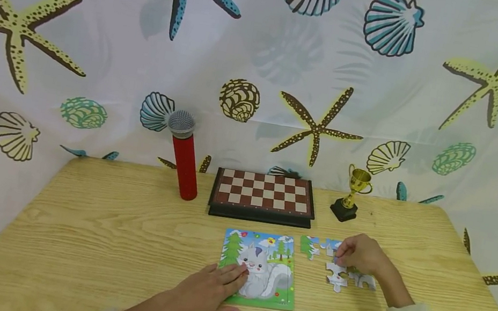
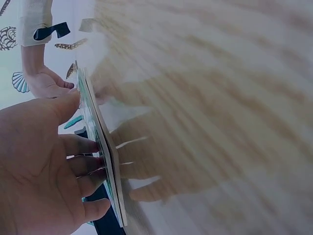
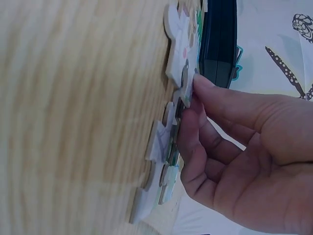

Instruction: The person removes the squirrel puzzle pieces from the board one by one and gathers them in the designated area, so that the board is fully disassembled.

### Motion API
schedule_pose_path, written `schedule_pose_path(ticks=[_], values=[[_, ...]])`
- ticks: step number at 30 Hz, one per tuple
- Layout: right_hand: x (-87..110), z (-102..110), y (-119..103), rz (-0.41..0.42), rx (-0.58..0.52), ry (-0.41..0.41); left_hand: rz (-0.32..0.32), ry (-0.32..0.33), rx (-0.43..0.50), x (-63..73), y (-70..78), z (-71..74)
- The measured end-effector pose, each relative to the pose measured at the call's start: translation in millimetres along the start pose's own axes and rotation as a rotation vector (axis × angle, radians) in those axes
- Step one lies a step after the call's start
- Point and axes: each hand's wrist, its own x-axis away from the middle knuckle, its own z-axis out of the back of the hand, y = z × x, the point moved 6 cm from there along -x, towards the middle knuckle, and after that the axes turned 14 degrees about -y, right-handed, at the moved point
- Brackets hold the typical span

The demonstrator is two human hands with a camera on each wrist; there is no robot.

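Observation:
A squirrel jigsaw puzzle in a flat board lies at the middle of the table. My left hand rests on its left side with the fingers laid out over the picture; the left wrist view shows those fingertips on the board's edge. To the right, my right hand pinches a jigsaw piece between thumb and forefinger, among several loose pieces. A white-and-grey piece lies just below that hand, and a green tree piece lies to its left. The pinched piece is mostly hidden by the fingers.
Behind the puzzle stands a folded chessboard. A red microphone is upright to its left, a small gold trophy to its right. A shell-patterned cloth hangs behind the wooden table.

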Motion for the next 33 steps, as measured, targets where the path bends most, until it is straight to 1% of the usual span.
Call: schedule_pose_path(ticks=[5, 10, 14, 17, 22, 28, 29, 33], values=[[-0.2, 0, -1, -0.025, 0.032, 0.030, 0.009, -0.010, 0.002, -0.9, 1.0, -0.1], [-1.4, 7, -3, -0.045, 0.070, 0.089, 0.011, -0.018, 0.025, -1.4, 1.5, -0.2], [-3.8, 10, -14, -0.006, 0.097, 0.121, 0.013, -0.040, 0.062, -1.5, 0.8, -0.1], [-8.3, 8, -22, 0.020, 0.091, 0.122, 0.011, -0.048, 0.075, -1.3, -0.1, 0.4], [-18.3, -3, -38, 0.033, 0.083, 0.102, -0.004, -0.045, 0.103, 0.7, -2.1, 1.4], [-35.0, -24, -61, 0.088, 0.052, 0.035, -0.018, -0.026, 0.097, 7.2, -4.5, 3.1], [-37.1, -27, -66, 0.120, 0.057, 0.025, -0.018, -0.026, 0.095, 8.7, -4.6, 3.1], [-46.3, -43, -81, 0.157, 0.035, -0.024, -0.014, -0.039, 0.083, 15.5, -4.0, 1.3]])
